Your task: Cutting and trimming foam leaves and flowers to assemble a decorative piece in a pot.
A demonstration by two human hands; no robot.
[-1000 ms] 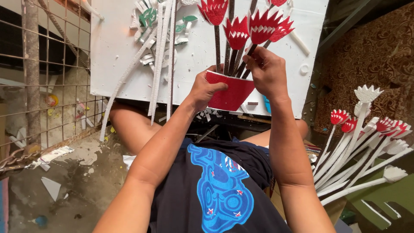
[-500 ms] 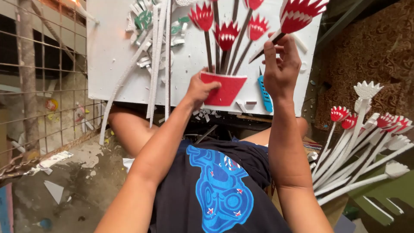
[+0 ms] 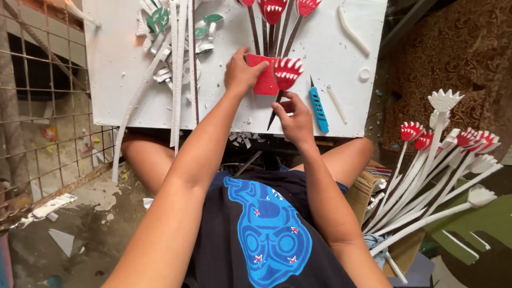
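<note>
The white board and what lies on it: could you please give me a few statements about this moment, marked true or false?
1. The left hand rests on the red pot-shaped piece. True.
2. The right hand holds a dark stem topped by a red-and-white flower head. True.
3. The blue-handled knife is in the right hand. False: it lies on the white board, just to the right of that hand.
4. The bundle of white stems at the right lies on the board. False: it is off the board, beside the person's leg.
5. Green leaf pieces lie near the board's top left. True.
</note>
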